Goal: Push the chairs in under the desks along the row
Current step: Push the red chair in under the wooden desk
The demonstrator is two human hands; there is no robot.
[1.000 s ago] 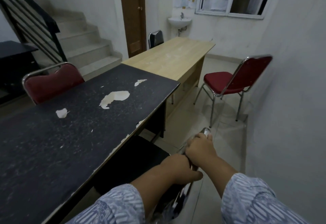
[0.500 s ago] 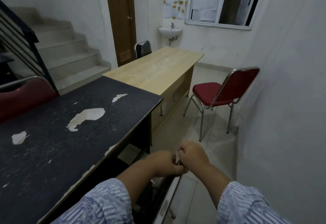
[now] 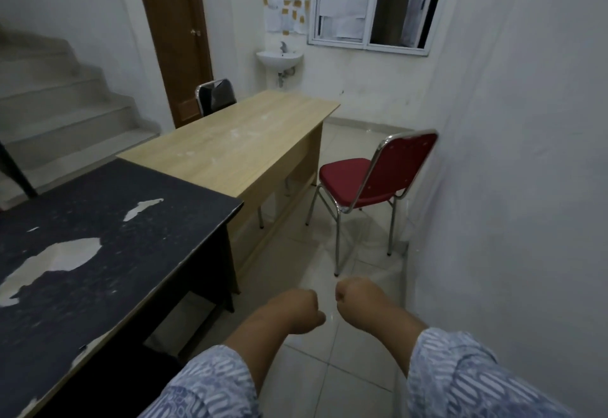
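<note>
A red padded chair [image 3: 368,184] with a chrome frame stands pulled out from the light wooden desk [image 3: 230,141], its seat facing the desk and its back near the right wall. My left hand [image 3: 296,310] and my right hand [image 3: 353,299] hang side by side over the floor tiles, both curled into fists with nothing in them. They are well short of the red chair. The worn black desk [image 3: 98,253] with peeled patches fills the left foreground. The chair I held a moment ago is out of view.
A black chair [image 3: 215,95] stands behind the wooden desk by the brown door [image 3: 174,32]. A small wall sink [image 3: 279,59] and a window are at the back. Stairs rise at the left. The white wall [image 3: 510,187] bounds a narrow tiled aisle.
Both hands have let go of the dark chair's back by the black desk and now hang free. The view has moved forward along the aisle toward the red chair.
</note>
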